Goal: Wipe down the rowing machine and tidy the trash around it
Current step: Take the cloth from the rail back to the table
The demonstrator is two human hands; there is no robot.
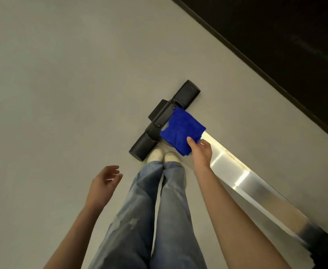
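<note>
- Rowing machine (236,177): only its rear end shows, a brushed metal rail running from the lower right edge up to a black foot bar (164,121) lying crosswise on the grey floor (62,74); the seat, handle and front of the machine are cut off.
- Blue cloth (181,131): folded, hanging over the rail end where it meets the foot bar, hiding that joint.
- Right hand (201,154): grip closed on the cloth's near edge, thumb on top, fingers hidden beneath.
- Left hand (105,183): well left of the foot bar, grip open and empty, fingers loosely curled.
- Jeans (151,220) and pale shoes (164,155): just beside the foot bar's near end.
- Dark band (285,35): beyond the rail, too dark to make out.
- A black shape at the rail's lower right end is blurred.
</note>
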